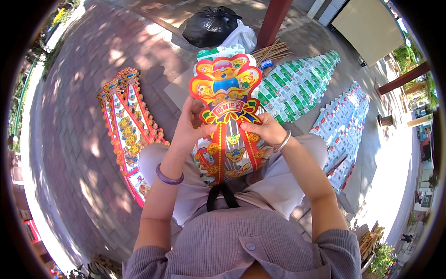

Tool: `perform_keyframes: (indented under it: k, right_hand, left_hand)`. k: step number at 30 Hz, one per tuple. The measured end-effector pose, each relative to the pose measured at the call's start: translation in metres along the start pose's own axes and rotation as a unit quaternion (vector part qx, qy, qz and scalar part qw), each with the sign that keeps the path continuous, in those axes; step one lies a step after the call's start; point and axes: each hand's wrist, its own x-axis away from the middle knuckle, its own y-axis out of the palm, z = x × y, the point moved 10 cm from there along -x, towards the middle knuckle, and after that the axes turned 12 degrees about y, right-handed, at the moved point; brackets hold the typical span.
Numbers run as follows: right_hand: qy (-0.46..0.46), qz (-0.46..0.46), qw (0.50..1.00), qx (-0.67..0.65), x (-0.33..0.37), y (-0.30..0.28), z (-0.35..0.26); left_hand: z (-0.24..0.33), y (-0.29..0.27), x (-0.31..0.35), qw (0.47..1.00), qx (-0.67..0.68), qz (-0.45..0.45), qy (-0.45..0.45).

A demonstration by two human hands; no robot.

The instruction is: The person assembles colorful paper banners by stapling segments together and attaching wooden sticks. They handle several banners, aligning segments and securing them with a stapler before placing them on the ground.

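Note:
Upright over my lap stands a festive cardboard decoration (226, 84), red and yellow, with a cloud-shaped top, a ribbon banner and red side strips with gold coin shapes. My left hand (189, 122) grips its left edge, thumb in front and fingers partly hidden behind. On the other side my right hand (268, 129) pinches it just below the banner, thumb on the front face. A green and white printed sheet (214, 54) shows behind the top. The lower end rests between my legs, partly hidden by my forearms and trousers.
Similar red and gold decorations (130, 125) lie on the paving at left. To the right are a green and white patchwork panel (297, 86) and a blue-white one (341, 125). Beyond are wooden sticks (274, 52), a blue packet (266, 64), a black bag (209, 27) and a red post (275, 21).

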Motion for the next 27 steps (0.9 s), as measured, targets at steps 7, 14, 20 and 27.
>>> perform_keyframes:
  k: [7,14,20,27]
  right_hand:
    - [-0.045,-0.021,0.983,0.175,0.023,0.013,-0.007]
    - [-0.294,0.016,0.954,-0.047,0.053,-0.013,-0.098]
    - [-0.421,0.148,0.891,0.085,0.078,0.000,-0.131]
    - [-0.403,0.209,0.889,0.053,0.080,-0.006,-0.125]
  left_hand:
    - [0.041,0.018,-0.032,0.994,0.030,0.056,0.084]
    - [0.046,0.030,-0.020,0.990,-0.002,0.067,0.121]
    - [0.054,0.046,-0.019,0.986,-0.022,0.067,0.152]
    - [0.058,0.046,-0.022,0.984,-0.059,0.068,0.154]
